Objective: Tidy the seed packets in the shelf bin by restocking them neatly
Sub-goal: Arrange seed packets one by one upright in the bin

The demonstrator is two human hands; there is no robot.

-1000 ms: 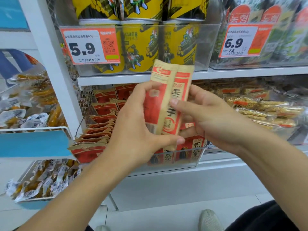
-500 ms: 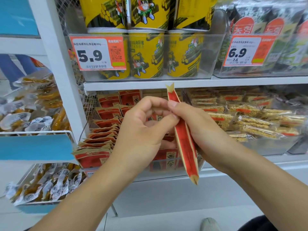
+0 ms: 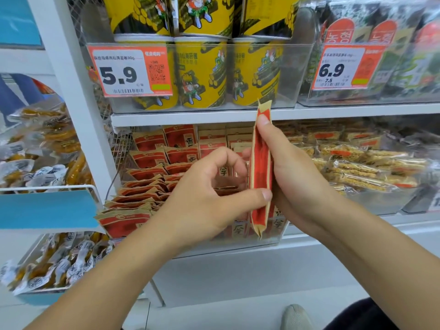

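Observation:
A red and tan seed packet [image 3: 260, 167] stands upright and edge-on in front of the shelf. My right hand [image 3: 292, 172] holds it from the right, its fingers running up the packet's back. My left hand [image 3: 204, 198] has its thumb pressed against the packet's lower left side, its fingers curled near the upper part. Behind the hands stands the clear shelf bin [image 3: 281, 232], with several more red seed packets [image 3: 147, 160] stacked and leaning inside it, those on the left lying in a slanted pile.
Yellow snack tubs [image 3: 202, 70] fill a clear bin on the shelf above, behind a 5.9 price tag [image 3: 129, 71]. Wrapped snack bars [image 3: 371, 167] lie right of the seed bin. A wire rack of packaged snacks [image 3: 45, 144] stands at left. A shoe [image 3: 297, 316] shows below.
The held packets turned from face-on to edge-on and rose slightly. My left hand loosened from a full grip to a thumb press on the side.

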